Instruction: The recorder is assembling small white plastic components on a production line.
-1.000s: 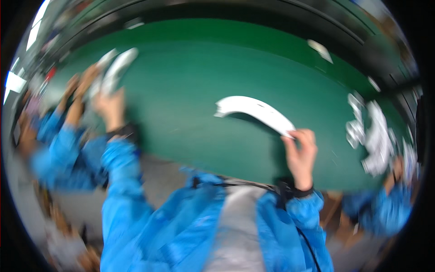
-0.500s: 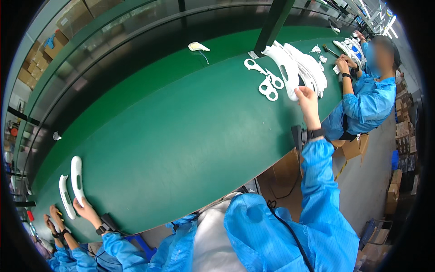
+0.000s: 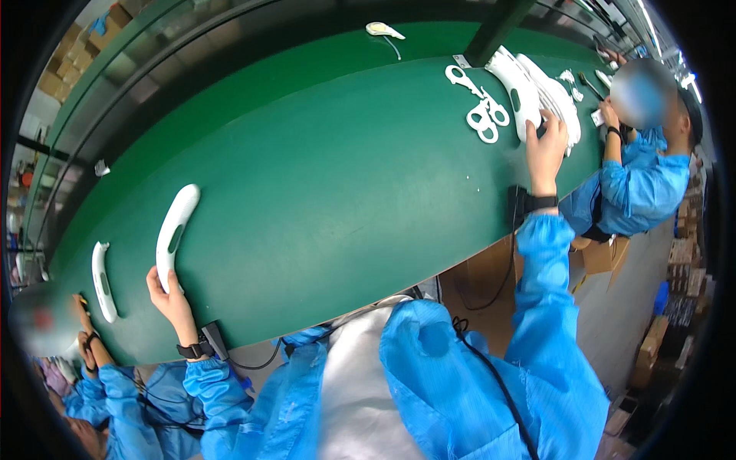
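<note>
My left hand (image 3: 170, 305) is closed round the near end of a white curved plastic shell (image 3: 182, 215) with an oval slot, its far end tilted up to the right over the bench. At the right, my right hand (image 3: 546, 153) lies against a pile of similar white shells (image 3: 566, 107). Its thumb and fingers are apart, with the thumb beside the end of the front shell (image 3: 514, 88). My palm and fingers hide part of the pile. Left of the pile lie several flat white ring-shaped parts (image 3: 483, 119).
Another white shell (image 3: 102, 284) lies at the green bench's (image 3: 330, 199) left end, near a co-worker's hand (image 3: 86, 349). A second co-worker (image 3: 652, 180) works at the right. A dark post (image 3: 498, 34) rises behind the pile. A small white part with a wire (image 3: 386, 32) lies at the back.
My left hand has drawn its white shell rightward, away from the other shell at the left. My right hand's fingers have spread from their pinch on the front shell's end. The view has shifted.
</note>
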A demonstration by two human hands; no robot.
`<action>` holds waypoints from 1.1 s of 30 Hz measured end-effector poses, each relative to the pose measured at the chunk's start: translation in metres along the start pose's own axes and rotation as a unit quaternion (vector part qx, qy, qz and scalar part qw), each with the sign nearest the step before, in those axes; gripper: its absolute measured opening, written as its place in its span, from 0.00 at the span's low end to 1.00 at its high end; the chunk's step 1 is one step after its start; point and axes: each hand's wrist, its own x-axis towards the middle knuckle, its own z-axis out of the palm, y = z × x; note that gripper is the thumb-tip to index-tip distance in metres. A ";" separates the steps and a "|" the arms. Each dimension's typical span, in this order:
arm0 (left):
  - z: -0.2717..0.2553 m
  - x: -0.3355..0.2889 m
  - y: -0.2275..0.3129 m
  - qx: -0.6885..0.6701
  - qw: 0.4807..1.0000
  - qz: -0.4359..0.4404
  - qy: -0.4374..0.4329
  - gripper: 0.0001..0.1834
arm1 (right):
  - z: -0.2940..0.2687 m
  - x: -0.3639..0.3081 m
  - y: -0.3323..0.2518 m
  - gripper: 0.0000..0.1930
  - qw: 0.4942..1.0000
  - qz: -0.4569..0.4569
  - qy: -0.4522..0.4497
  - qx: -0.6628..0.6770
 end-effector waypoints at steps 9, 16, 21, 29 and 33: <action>0.076 0.010 0.099 -0.007 0.957 0.195 -0.214 0.10 | 0.090 -0.011 0.034 0.20 0.939 -0.014 -0.333 0.084; 0.108 0.035 0.106 -0.029 0.987 0.109 -0.115 0.09 | 0.099 -0.002 0.052 0.11 0.926 0.002 -0.372 0.068; 0.096 -0.003 0.130 0.011 0.989 -0.038 -0.144 0.21 | 0.021 0.021 -0.007 0.08 0.958 0.000 -0.256 0.132; 0.125 -0.021 0.161 0.092 0.970 -0.072 -0.213 0.18 | -0.051 -0.051 -0.162 0.06 0.830 -0.216 -0.365 0.362; 0.128 -0.021 0.140 -0.152 0.940 -0.154 -0.264 0.16 | -0.053 -0.058 -0.158 0.08 0.800 -0.182 -0.427 0.380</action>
